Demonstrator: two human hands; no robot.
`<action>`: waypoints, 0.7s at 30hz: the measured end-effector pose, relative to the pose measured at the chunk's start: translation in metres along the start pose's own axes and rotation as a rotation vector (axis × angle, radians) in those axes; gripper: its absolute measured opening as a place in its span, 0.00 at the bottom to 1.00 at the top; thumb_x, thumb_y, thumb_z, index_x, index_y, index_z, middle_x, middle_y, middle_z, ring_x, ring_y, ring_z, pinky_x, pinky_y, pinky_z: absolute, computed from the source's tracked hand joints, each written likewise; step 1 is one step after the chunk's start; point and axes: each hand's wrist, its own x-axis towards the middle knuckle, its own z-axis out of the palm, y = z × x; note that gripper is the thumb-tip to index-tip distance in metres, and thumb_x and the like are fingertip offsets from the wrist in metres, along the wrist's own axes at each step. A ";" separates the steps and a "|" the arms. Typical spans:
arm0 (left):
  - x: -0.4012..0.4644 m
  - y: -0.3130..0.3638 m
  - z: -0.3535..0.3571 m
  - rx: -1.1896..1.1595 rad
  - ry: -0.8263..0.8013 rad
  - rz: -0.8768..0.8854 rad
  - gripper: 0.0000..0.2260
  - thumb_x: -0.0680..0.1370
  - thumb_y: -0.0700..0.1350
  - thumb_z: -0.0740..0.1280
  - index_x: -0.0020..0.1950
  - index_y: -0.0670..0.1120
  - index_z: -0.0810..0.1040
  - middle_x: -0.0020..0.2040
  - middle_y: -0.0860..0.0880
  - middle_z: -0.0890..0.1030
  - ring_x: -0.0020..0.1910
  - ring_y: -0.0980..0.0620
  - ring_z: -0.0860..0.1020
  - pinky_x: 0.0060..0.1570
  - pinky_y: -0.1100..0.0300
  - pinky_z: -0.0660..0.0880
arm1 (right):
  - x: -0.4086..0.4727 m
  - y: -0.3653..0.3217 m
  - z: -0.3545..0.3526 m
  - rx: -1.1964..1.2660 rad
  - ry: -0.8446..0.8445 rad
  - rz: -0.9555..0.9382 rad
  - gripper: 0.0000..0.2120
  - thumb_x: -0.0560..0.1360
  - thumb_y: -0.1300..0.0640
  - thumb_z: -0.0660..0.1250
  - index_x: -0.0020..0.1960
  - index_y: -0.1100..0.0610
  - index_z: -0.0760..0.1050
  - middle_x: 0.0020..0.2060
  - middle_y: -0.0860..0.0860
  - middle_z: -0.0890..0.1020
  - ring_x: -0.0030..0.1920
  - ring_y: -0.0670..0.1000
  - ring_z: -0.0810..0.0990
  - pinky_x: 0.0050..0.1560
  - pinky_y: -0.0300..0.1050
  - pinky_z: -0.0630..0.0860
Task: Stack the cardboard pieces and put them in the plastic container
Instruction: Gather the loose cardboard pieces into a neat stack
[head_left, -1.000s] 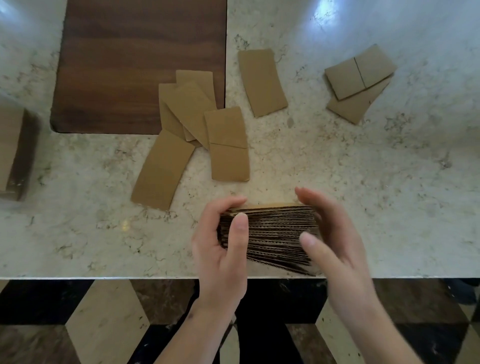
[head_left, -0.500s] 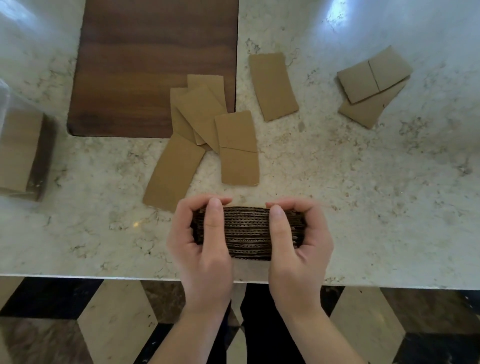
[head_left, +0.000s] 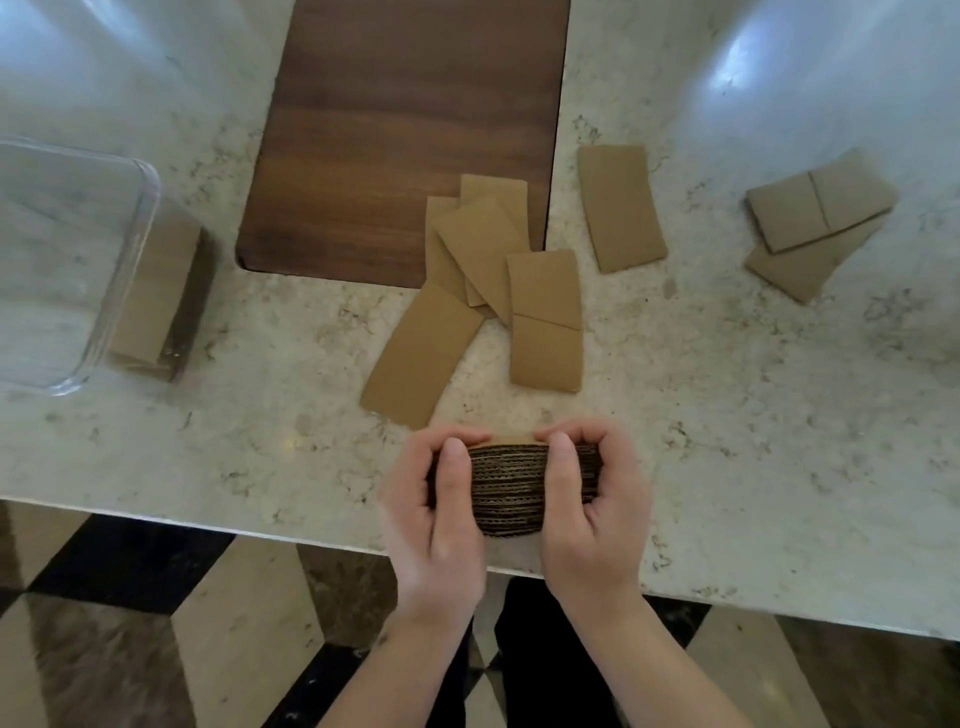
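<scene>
A thick stack of cardboard pieces (head_left: 511, 488) is held near the table's front edge, corrugated edges facing me. My left hand (head_left: 434, 514) grips its left end and my right hand (head_left: 592, 509) grips its right end, thumbs across the front. Several loose cardboard pieces (head_left: 493, 291) lie fanned out behind the stack, one single piece (head_left: 621, 208) lies further right, and a small group of pieces (head_left: 815, 218) lies at the far right. A clear plastic container (head_left: 137, 218) stands at the left with a cardboard stack (head_left: 156, 296) inside against its right wall.
A dark wooden board (head_left: 405, 130) lies at the back middle of the marble table (head_left: 753, 415). The table's front edge runs just under my hands, with a checkered floor (head_left: 156, 623) below.
Both hands closed on the stack's ends and squared it up. The view shifted left, so the plastic container has come fully into sight.
</scene>
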 end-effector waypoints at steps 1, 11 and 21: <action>0.001 -0.001 0.000 -0.009 0.003 -0.006 0.11 0.85 0.47 0.60 0.54 0.57 0.82 0.47 0.52 0.86 0.46 0.50 0.84 0.45 0.49 0.82 | 0.004 -0.002 -0.003 -0.037 -0.048 0.006 0.08 0.80 0.51 0.60 0.47 0.51 0.76 0.40 0.47 0.82 0.41 0.52 0.82 0.46 0.64 0.78; -0.002 -0.011 0.004 0.014 0.020 0.045 0.12 0.85 0.44 0.58 0.53 0.55 0.81 0.48 0.57 0.85 0.48 0.52 0.83 0.49 0.60 0.77 | 0.121 -0.031 0.002 -0.805 -0.333 0.256 0.39 0.69 0.33 0.75 0.68 0.57 0.68 0.61 0.53 0.81 0.63 0.58 0.79 0.63 0.57 0.71; 0.000 -0.008 0.005 0.019 0.008 0.058 0.11 0.84 0.45 0.58 0.52 0.54 0.80 0.48 0.57 0.84 0.48 0.53 0.83 0.48 0.63 0.77 | 0.153 -0.045 0.006 -0.412 -0.369 0.468 0.26 0.80 0.39 0.65 0.67 0.58 0.77 0.64 0.55 0.80 0.63 0.60 0.79 0.68 0.64 0.73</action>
